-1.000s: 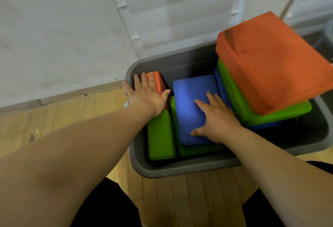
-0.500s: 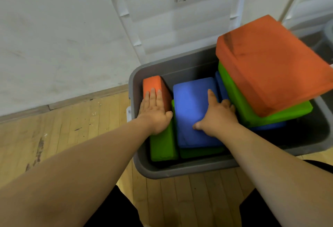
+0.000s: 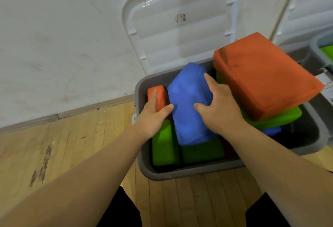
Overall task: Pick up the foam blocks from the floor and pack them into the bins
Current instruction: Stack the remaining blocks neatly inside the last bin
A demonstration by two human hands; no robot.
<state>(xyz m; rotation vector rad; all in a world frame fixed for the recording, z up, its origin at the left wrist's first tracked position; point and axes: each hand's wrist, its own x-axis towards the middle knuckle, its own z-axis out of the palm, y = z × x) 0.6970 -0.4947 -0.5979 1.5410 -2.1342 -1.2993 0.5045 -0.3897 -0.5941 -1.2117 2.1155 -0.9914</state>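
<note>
A grey bin [image 3: 180,173] on the wooden floor holds several foam blocks. My right hand [image 3: 219,107] grips a blue block [image 3: 189,104] at its right edge, thumb on its face; the block is tilted up, far end raised. My left hand [image 3: 153,116] lies with straight fingers on a narrow orange block [image 3: 161,93] at the bin's left wall, its thumb touching the blue block's left edge. Two green blocks [image 3: 164,147] [image 3: 201,150] lie under and before the blue one. A big orange block [image 3: 261,75] sits on a green block [image 3: 281,116] at the right.
The bin's white lid [image 3: 180,34] leans open against the wall behind it. A second grey bin [image 3: 317,46] with a green block shows at the right edge, with another lid behind. Wooden floor [image 3: 72,145] lies left of the bin. Another blue block [image 3: 272,130] peeks out under the right stack.
The blue block lay flat under my right palm; now my right hand has taken its right edge and tipped it up. My left thumb has moved against it.
</note>
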